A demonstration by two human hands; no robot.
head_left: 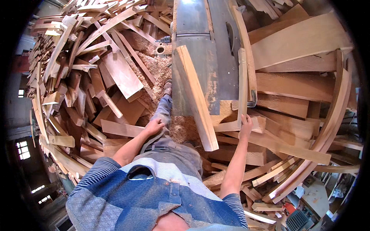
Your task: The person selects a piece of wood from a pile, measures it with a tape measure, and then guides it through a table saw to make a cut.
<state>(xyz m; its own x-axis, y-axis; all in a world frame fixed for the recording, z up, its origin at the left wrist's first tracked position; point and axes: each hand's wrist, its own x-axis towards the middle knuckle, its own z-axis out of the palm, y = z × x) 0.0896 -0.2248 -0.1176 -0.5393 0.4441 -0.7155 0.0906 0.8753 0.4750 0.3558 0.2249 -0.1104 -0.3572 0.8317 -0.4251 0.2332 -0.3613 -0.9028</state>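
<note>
My right hand grips the near end of a narrow wooden strip, which lies lengthwise along the right side of a grey metal machine table. The strip runs beside a longer curved wooden rail. My left hand is at my left thigh with its fingers curled in and nothing visible in them. Between my hands, a thick squared timber lies slanted on the table, its near end jutting past the front edge toward my waist.
Stacked boards crowd the right side, bounded by a long curved wooden piece. At left is a big heap of offcuts. Sawdust covers the floor beside the machine. A dark green slatted item stands at the lower right.
</note>
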